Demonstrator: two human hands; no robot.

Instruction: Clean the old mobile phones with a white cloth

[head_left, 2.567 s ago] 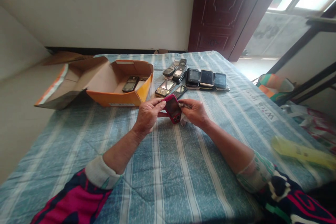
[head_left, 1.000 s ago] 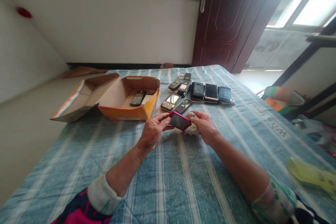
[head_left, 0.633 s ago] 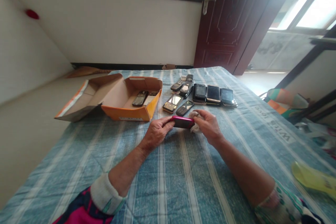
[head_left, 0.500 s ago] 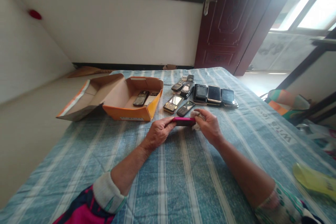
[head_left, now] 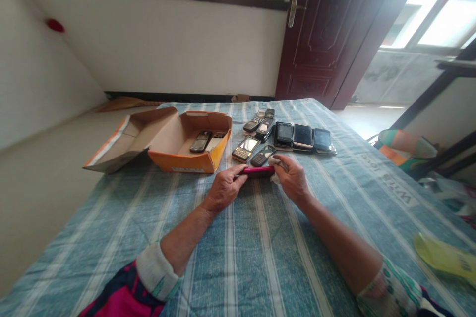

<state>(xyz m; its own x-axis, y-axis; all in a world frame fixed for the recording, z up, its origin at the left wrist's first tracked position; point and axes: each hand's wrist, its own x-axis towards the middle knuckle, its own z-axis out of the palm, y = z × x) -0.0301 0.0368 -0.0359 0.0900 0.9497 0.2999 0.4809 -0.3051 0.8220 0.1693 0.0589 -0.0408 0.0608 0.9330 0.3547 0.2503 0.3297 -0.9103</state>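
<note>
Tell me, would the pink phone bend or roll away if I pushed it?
The pink phone probably wouldn't bend: it looks straight between the left hand and the right hand. It likely wouldn't roll, being flat and thin. Its smooth-looking edge might feel a bit slippery.

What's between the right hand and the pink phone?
Head view: a crumpled whitish cloth, held by the right hand at one end of the pink phone.

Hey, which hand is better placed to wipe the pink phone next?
Probably the right hand: it holds a white cloth at one end of the pink phone, while the left hand grips the other end.
</note>
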